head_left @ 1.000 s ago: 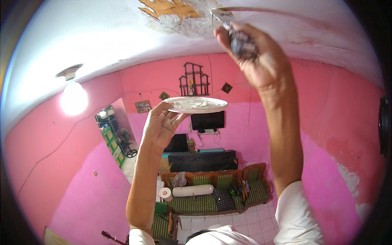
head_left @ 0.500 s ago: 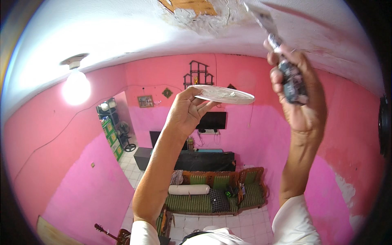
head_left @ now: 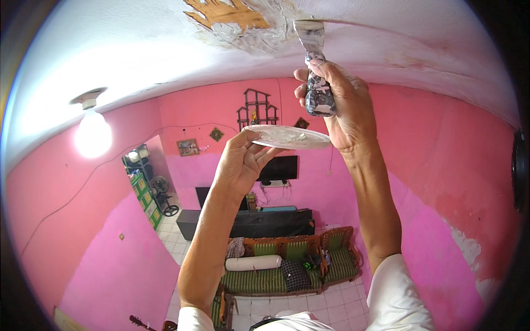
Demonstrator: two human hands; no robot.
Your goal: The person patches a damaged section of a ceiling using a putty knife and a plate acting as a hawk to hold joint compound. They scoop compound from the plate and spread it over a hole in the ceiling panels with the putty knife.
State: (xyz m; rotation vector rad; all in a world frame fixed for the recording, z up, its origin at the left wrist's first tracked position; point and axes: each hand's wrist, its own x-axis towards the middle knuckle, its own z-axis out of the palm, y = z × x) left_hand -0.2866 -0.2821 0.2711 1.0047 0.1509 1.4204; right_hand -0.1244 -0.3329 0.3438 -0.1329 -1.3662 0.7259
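Observation:
My right hand (head_left: 348, 105) is raised, its fingers wrapped round the dark, paint-spotted handle of a putty knife (head_left: 310, 37). The blade points up, its tip at the white ceiling (head_left: 397, 49), just right of a rough patch with bare brown board (head_left: 229, 14) and peeling whitish filler. Lower and to the left, my left hand (head_left: 241, 160) grips the left edge of a shallow white plate (head_left: 290, 138), thumb on top and fingers beneath. Whitish paste lies smeared on the plate, which is held about level under the knife.
A lit bulb (head_left: 93, 132) hangs from the ceiling at the left. Below are a green wooden-framed sofa (head_left: 248, 283), a black cabinet (head_left: 276, 223) and a television (head_left: 279, 168) by the pink wall (head_left: 430, 127). A guitar (head_left: 144, 324) shows at the lower left.
My right hand has swung left with the putty knife, bringing its blade up beside the damaged patch. The plate has shifted slightly left and down in view. The whole view has turned a little.

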